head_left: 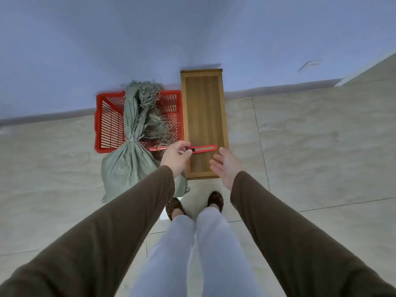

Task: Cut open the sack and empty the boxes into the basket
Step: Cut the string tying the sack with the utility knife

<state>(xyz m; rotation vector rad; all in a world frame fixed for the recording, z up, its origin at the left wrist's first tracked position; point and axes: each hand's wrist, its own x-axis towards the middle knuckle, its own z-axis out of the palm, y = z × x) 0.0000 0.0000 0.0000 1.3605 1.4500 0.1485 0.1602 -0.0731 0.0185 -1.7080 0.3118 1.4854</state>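
Centre frame, just left of middle: grey-green woven plastic sack (130, 161), coarse weave, neck cinched with a tie, frayed strands fanning out above the knot. Bulging lower part sits on the pale glossy tiled floor (300, 146); neck and frayed top lean up over the red slotted plastic basket (109, 121), rectangular, lattice walls and bottom, standing against the blue-grey wall (192, 28).

Just right of the basket, touching or nearly so: low rectangular wooden bench (204, 123), tan, smooth grained top with a raised border frame.

Left hand (176, 157): grip curled round the black slider end of a long red utility knife (201, 148), flat plastic body, grey metal strip along it. Knife lies horizontal across the near part of the bench; can't tell if it rests on the top or is held clear.

Right hand (227, 166): fingers straight and relaxed, palm turned inward, holding nothing, over the bench's near right corner.

Brown sleeves on both arms; pale trousers and dark patterned shoes at bottom centre. Left forearm covers the sack's right edge. Sack contents not visible.
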